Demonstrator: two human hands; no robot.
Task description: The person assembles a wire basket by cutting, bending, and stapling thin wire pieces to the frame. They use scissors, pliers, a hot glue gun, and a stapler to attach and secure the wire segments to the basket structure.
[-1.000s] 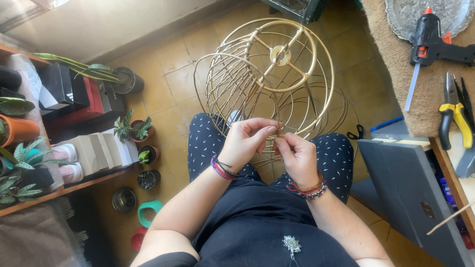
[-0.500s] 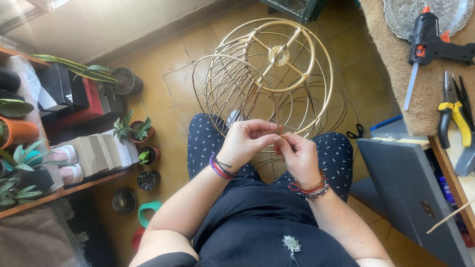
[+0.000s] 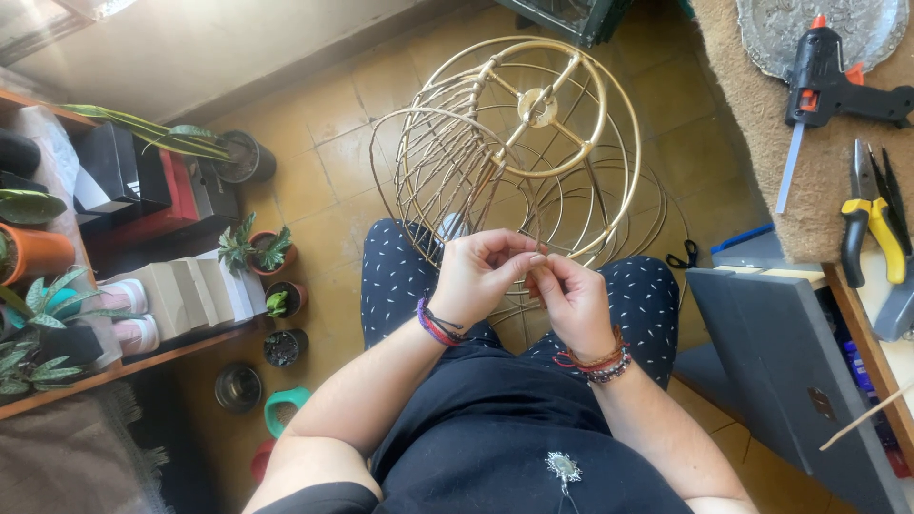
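Note:
A gold wire lampshade frame (image 3: 533, 143) rests against my knees, with thin reeds woven through part of its ribs. My left hand (image 3: 481, 276) and my right hand (image 3: 569, 300) meet over my lap at the frame's lower edge. Both pinch a thin reed strand (image 3: 530, 259) between thumb and fingers, close to a wire rib. Bead and cord bracelets sit on both wrists.
A glue gun (image 3: 833, 81) and yellow-handled pliers (image 3: 876, 224) lie on the brown mat at the right, above a grey box (image 3: 771, 352). Black scissors (image 3: 682, 257) lie on the tiled floor. Potted plants (image 3: 257, 249) and boxes fill the shelf at the left.
My hands have stayed at the same spot on the frame; the fingers shifted slightly along the strand. The frame has barely moved.

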